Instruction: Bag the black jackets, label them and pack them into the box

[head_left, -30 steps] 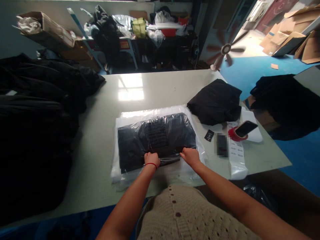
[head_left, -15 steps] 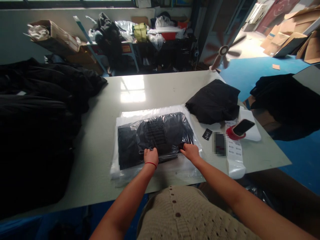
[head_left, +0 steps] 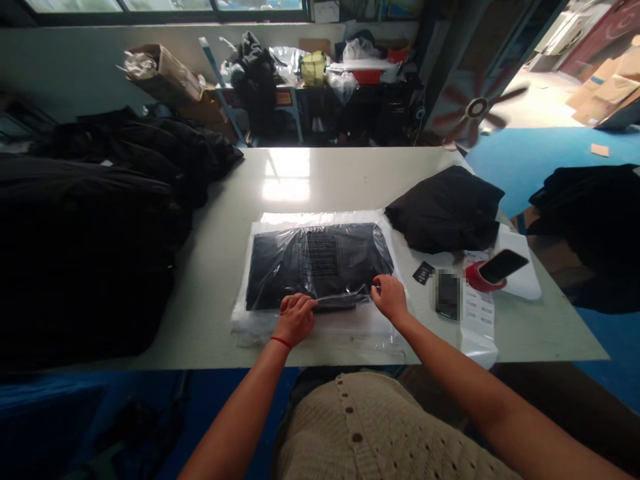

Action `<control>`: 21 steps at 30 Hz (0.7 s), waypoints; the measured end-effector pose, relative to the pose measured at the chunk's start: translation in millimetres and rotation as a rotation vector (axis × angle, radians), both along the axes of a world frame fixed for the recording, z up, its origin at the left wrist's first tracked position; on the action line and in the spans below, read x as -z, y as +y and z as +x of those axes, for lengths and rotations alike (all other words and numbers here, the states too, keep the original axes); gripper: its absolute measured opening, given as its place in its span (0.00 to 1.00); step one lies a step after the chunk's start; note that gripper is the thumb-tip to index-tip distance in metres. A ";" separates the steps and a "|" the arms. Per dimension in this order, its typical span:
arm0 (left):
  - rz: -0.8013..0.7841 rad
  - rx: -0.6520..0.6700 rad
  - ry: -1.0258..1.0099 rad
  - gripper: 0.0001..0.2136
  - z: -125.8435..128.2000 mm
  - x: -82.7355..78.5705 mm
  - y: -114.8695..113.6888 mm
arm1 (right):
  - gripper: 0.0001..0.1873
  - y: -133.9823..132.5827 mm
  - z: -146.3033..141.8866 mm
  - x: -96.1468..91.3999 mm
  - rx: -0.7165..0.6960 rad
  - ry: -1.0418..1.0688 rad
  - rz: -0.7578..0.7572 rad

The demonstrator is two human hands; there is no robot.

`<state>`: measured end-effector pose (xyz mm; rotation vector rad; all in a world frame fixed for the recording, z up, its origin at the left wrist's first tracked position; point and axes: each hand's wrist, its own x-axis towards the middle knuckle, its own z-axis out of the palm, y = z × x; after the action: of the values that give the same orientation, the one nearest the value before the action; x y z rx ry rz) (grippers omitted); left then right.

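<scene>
The person's left hand (head_left: 295,319) lies palm down on the near part of a clear plastic bag (head_left: 320,218), with the fingers close together and a little curled over the folded film. A red string (head_left: 281,343) goes around the wrist. The right hand (head_left: 391,298) is at the near right corner of a flat, folded black garment (head_left: 310,267) inside the bag, and its fingers are narrow and bent down to the film. From this view one cannot tell if either hand really pinches the film or only presses on it.

The bag lies near the front edge of the white table (head_left: 340,173), about the middle. The garment looks soft and light, and the film is probably slippery, so the better hold seems to be along the folded film, or flat under both palms.

Toward the right edge lie a second black garment (head_left: 445,210), a small black tag (head_left: 423,272), a strip of white labels (head_left: 477,327) and a smartphone (head_left: 503,266) on a red tape roll (head_left: 475,279). A large pile of black garments (head_left: 90,220) covers the left end.
</scene>
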<state>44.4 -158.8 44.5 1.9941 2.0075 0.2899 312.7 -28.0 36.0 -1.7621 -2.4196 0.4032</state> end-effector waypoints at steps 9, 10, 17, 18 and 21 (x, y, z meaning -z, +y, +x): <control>-0.142 -1.188 -0.252 0.25 -106.5 16.4 -31.1 | 0.19 -53.0 -108.3 -21.2 -0.542 0.270 -0.033; -0.258 -1.181 -0.386 0.25 -116.6 21.2 -34.5 | 0.19 -58.3 -121.1 -19.8 -0.553 0.237 -0.049; -0.679 -0.845 -0.881 0.20 -153.7 46.0 -58.4 | 0.11 -76.8 -171.3 -18.9 -0.430 -0.064 -0.161; -0.698 -0.832 -0.898 0.21 -158.2 47.8 -61.1 | 0.10 -78.7 -171.8 -20.3 -0.436 -0.067 -0.186; -0.750 -0.779 -0.982 0.21 -173.2 52.2 -67.3 | 0.09 -87.4 -167.4 -23.8 -0.474 -0.017 -0.259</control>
<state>-128.7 -226.2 -7.7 0.3950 1.6860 0.4587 145.3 -115.4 59.8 -1.2464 -2.8982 0.7810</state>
